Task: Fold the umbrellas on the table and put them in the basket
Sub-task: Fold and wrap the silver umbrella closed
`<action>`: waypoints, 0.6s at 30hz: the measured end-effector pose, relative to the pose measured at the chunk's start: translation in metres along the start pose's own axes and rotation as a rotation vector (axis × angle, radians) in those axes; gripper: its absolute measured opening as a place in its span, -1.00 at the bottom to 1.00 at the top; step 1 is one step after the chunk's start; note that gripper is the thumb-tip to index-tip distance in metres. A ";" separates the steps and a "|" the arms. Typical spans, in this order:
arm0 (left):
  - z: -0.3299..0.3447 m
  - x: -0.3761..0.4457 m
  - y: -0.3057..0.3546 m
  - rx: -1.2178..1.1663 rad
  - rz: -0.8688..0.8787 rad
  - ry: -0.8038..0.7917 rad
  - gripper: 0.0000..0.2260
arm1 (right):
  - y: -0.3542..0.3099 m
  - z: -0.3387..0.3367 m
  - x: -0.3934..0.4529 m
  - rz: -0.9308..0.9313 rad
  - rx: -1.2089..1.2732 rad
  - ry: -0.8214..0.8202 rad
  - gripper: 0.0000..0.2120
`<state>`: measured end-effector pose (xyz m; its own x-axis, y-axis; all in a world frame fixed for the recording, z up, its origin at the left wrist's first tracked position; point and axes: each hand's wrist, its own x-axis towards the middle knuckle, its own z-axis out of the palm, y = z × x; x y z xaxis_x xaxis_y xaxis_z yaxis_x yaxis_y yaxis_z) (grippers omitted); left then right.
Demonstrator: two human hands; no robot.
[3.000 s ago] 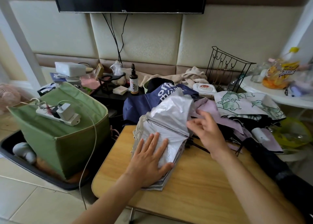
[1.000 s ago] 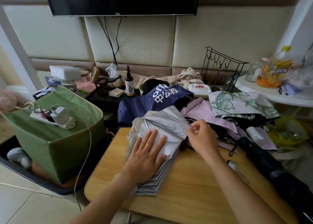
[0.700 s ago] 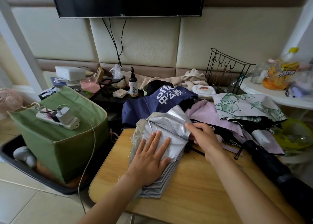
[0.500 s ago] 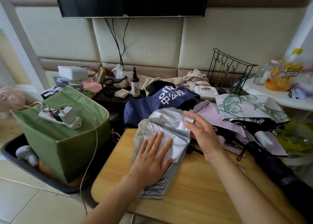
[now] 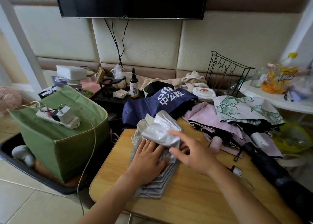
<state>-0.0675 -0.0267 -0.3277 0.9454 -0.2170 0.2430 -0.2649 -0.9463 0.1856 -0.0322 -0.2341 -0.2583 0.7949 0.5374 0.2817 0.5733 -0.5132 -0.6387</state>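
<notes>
A silver-grey umbrella point(image 5: 159, 130) lies partly folded on the wooden table point(image 5: 191, 195). My left hand point(image 5: 147, 163) presses flat on its stacked panels. My right hand point(image 5: 193, 152) hovers at the canopy's right edge, fingers spread and touching the fabric. Behind lie a navy umbrella point(image 5: 152, 103) with white lettering, a pink umbrella point(image 5: 213, 119), a white one with green leaf print point(image 5: 243, 108), and a rolled black umbrella point(image 5: 267, 166) at the right. The green fabric basket point(image 5: 67, 147) stands on the floor to the left.
A white power strip with a charger point(image 5: 62, 119) rests across the basket's top, its cable hanging down. A black wire rack point(image 5: 227, 75), a brown bottle point(image 5: 134, 86) and clutter line the back. A round white side table point(image 5: 277, 98) stands at the right.
The upper silver panel has been folded down toward me. My right hand moved from the canopy's far edge down and nearer to my left hand, which stayed pressing.
</notes>
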 end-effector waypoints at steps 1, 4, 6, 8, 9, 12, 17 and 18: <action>-0.001 0.000 -0.001 -0.010 -0.004 -0.005 -0.41 | 0.003 0.004 -0.001 0.074 0.076 0.026 -0.31; -0.001 0.001 -0.001 -0.031 -0.017 -0.024 -0.41 | 0.012 0.008 0.000 0.217 0.376 0.113 -0.14; 0.000 0.000 -0.002 -0.054 -0.015 -0.014 -0.42 | 0.012 0.006 0.001 0.188 0.405 0.128 -0.43; 0.001 -0.001 -0.003 -0.047 -0.005 0.004 -0.43 | 0.008 0.002 0.000 0.131 0.358 0.151 -0.60; 0.002 -0.002 -0.003 -0.041 0.004 0.016 -0.44 | 0.006 0.001 -0.002 0.086 0.293 0.169 -0.63; 0.001 -0.002 -0.003 -0.085 0.034 0.074 -0.46 | -0.007 -0.002 -0.004 -0.057 0.158 0.213 -0.76; -0.015 0.005 0.002 -0.645 -0.190 0.245 -0.65 | -0.020 0.001 -0.008 -0.152 0.119 0.176 -0.84; -0.019 0.007 0.004 -0.750 -0.247 0.251 -0.68 | -0.021 0.001 -0.010 -0.150 0.127 0.184 -0.82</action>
<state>-0.0655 -0.0270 -0.3071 0.9460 0.1202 0.3012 -0.1957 -0.5290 0.8258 -0.0525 -0.2278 -0.2479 0.7321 0.4646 0.4982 0.6673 -0.3422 -0.6615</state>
